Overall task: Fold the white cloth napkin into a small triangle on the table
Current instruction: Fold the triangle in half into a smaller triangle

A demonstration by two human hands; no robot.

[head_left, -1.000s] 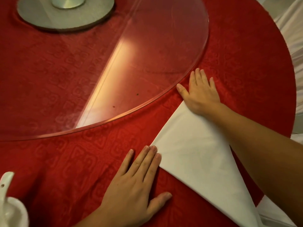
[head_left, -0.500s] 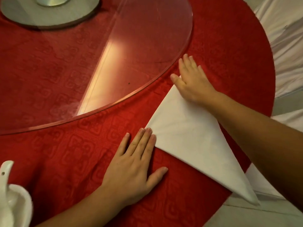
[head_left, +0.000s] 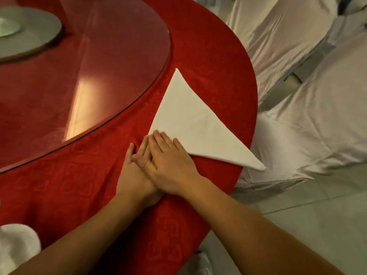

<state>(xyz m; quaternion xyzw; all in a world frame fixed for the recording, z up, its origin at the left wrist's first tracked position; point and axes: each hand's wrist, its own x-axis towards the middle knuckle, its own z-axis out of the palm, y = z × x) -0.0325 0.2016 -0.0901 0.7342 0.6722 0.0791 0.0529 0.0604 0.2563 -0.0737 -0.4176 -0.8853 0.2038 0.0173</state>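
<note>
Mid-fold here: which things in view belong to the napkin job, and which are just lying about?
In the job:
white napkin, folded into a triangle
left hand
right hand, laid over the left at the napkin's near corner
red tablecloth

Lying about:
glass turntable
grey metal base
white chair covers

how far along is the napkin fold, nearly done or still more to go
Done: the white napkin already lies flat as one large triangle on the red tablecloth. In hand: the right hand lies over the left hand, both flat, pressing the near corner. Left: it still looks big, one tip reaching past the table edge, so probably another fold or more to make it small.
</note>
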